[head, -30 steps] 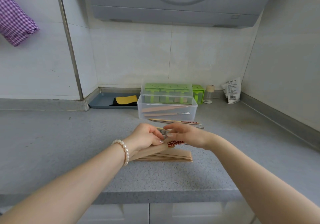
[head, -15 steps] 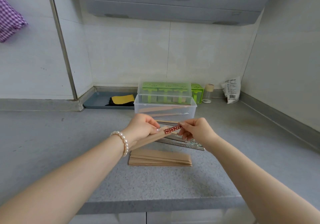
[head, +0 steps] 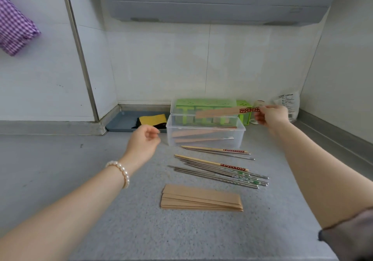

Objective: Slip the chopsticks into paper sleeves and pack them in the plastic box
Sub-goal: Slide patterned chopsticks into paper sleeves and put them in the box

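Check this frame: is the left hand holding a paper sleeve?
No. The left hand hangs over the counter with fingers loosely curled round nothing, while the right hand pinches the sleeved chopsticks above the plastic box.

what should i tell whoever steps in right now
Right hand pinches a sleeved chopstick pair by its red patterned end, held above the plastic box.
Left hand is free, its fingers loosely curled.
Done: at least two sleeved pairs lie in the box.
Left: drop this pair in, then sleeve the loose chopsticks on the counter from the stack of paper sleeves in front.
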Demonstrator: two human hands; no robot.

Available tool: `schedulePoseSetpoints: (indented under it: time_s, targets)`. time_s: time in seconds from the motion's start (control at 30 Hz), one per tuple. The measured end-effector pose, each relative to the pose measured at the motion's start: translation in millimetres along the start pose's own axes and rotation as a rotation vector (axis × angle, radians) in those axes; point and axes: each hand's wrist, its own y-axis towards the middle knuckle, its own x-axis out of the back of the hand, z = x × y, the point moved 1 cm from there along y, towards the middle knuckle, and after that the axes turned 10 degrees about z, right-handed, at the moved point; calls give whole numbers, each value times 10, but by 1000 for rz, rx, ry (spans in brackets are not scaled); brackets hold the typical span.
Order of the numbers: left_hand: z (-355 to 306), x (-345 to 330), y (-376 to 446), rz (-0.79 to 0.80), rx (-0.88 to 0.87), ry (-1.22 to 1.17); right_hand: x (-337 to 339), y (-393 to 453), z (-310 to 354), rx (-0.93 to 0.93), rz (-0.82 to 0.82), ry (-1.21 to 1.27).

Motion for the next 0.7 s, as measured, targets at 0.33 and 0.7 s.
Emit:
schedulePoseSetpoints:
  time_s: [0.33,0.7]
  targets:
    - [123,-267,-103,168,35,55,-356,17,-168,-362,285,-391]
    - [126,-364,-246,303,38,99,-246,-335,-294,-34,397,-668]
